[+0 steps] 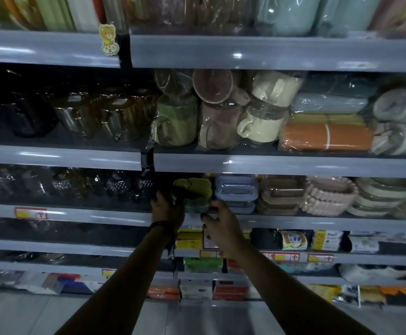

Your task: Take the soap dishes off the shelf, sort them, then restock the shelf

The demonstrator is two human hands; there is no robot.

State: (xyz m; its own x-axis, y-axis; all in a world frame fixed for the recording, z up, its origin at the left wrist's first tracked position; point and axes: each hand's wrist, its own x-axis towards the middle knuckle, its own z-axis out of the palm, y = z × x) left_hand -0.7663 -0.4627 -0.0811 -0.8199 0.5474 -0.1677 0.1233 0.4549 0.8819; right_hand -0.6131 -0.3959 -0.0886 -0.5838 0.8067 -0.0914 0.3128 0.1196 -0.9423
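Head view: our left hand (166,209) and right hand (221,224), fingers curled, clasp green soap dishes (193,191) on the shelf (100,215).

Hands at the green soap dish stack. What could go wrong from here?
1. The green soap dishes are stacked, and the left hand and right hand sit low on the stack. Upper dishes may slide off as it comes out.
2. The blue-grey stack stands right beside it, so the right hand could knock it.
3. The shelf above hangs close over the stack, and lifting may snag it.
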